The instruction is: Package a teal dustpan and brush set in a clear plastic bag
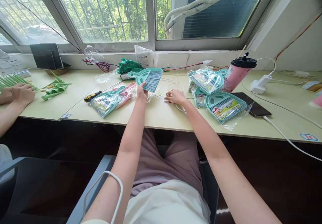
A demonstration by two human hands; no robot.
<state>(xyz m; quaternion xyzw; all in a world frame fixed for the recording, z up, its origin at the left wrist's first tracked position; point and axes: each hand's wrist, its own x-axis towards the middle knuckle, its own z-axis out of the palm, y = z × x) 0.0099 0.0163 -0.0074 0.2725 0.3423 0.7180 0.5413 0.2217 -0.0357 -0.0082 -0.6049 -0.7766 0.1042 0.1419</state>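
Observation:
My left hand [141, 92] grips a teal mini dustpan with its brush [148, 77], held tilted up above the desk. My right hand [176, 97] rests on the desk with fingers curled over a small label or card beside a thin white cable; what it pinches is too small to tell. Left of my left hand lies a stack of packaged teal and pink dustpan sets [109, 100]. To the right of my right hand lies another pile of packaged teal sets [217, 95] in clear bags.
A pink lidded cup [238, 71] and a black phone [253, 105] on a charging cable sit at the right. Another person's hands [18, 95] work with green parts [54, 90] at the left. A black stand [46, 56], wires and bags line the window sill.

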